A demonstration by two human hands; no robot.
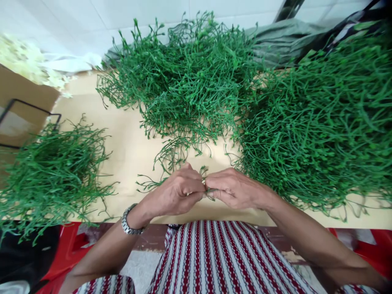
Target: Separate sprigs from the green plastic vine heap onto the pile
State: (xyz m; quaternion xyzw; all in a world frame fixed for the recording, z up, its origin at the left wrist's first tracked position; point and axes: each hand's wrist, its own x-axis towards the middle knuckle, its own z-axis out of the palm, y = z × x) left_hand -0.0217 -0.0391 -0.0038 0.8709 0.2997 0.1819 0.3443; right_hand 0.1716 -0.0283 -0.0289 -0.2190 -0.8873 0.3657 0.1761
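**Worktop [122, 126], front middle: two-handed pinch on a green sprig [203, 170]**

From my end: biggest green pile [324, 122] at right, back pile [196, 77] behind the hands, smaller left pile [61, 167]. Left hand [176, 192] and right hand [234, 188] meet at the fingertips, near the front edge. Sprig sits between them: tufted end points away from the body, a short bit shows near the right thumb. Fingers cover its middle, so I can't call the full long axis. Grip, both sides: narrow, thumb to fingers, sprig pinched in each.
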